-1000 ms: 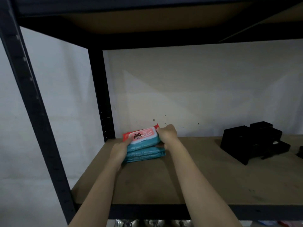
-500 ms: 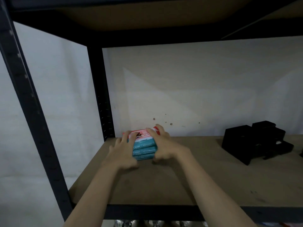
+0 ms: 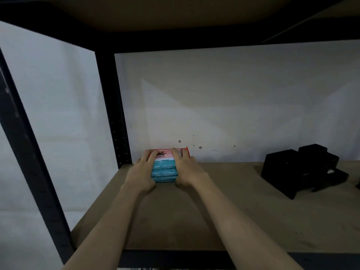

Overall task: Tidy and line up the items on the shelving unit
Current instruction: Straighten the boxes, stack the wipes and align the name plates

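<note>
A stack of three teal wet-wipe packs (image 3: pixel 164 172) with a red and pink top lies at the back left of the brown shelf board (image 3: pixel 224 215), close to the white wall. My left hand (image 3: pixel 141 172) presses against the stack's left side, fingers up over its top. Pressed against the right side is my right hand (image 3: pixel 187 170), its fingers also over the top. The stack's sides are hidden by both hands.
A cluster of black boxes (image 3: pixel 303 170) sits at the back right of the shelf. A black upright post (image 3: pixel 112 106) stands just left of the stack, another post (image 3: pixel 29 152) at the front left. The upper shelf (image 3: pixel 175 14) hangs low overhead.
The packs were skewed and loosely held a second ago. Both hands have squeezed them into a squared stack and pushed it slightly toward the wall.
</note>
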### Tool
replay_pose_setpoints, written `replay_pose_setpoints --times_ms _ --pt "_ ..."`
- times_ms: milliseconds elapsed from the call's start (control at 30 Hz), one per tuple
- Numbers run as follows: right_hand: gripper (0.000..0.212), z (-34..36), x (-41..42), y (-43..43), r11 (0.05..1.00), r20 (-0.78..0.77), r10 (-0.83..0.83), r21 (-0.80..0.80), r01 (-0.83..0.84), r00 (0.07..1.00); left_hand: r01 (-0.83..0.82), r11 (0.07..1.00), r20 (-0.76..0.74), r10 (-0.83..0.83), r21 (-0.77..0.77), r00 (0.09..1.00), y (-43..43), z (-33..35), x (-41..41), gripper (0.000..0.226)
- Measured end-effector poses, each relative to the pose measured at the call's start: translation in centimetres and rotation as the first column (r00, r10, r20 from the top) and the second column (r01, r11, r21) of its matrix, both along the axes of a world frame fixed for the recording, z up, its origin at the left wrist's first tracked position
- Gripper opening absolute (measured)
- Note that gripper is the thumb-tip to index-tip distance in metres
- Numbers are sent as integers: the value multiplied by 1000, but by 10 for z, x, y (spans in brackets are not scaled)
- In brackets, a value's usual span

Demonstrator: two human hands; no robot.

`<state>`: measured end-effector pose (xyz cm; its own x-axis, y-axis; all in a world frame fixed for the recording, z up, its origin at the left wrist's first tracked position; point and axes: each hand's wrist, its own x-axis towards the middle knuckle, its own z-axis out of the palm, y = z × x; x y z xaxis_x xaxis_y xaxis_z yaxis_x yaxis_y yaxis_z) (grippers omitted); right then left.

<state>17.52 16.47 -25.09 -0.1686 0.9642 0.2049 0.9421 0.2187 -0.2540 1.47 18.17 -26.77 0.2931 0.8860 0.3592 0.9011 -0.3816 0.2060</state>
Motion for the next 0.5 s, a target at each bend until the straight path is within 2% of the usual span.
replay_pose_setpoints --times_ms 100,200,267,367,500 --pt "103 2 0 -5 999 29 -32 -9 32 999 -130 989 -152 140 72 978 -10 3 3 94" --pt "110 9 8 -19 996 -2 -76 -54 76 997 -204 976 -153 215 80 965 -29 13 11 101" --pt "105 15 19 -39 996 -72 -88 -31 86 994 -174 976 -84 185 129 979 -46 17 21 99" --pt "96 19 45 -76 988 -255 -148 6 155 955 -84 988 2 84 127 996 -77 22 47 97" --pt "82 15 100 -117 927 -433 -204 204 316 878 56 994 82 -64 92 995 -111 25 104 93"
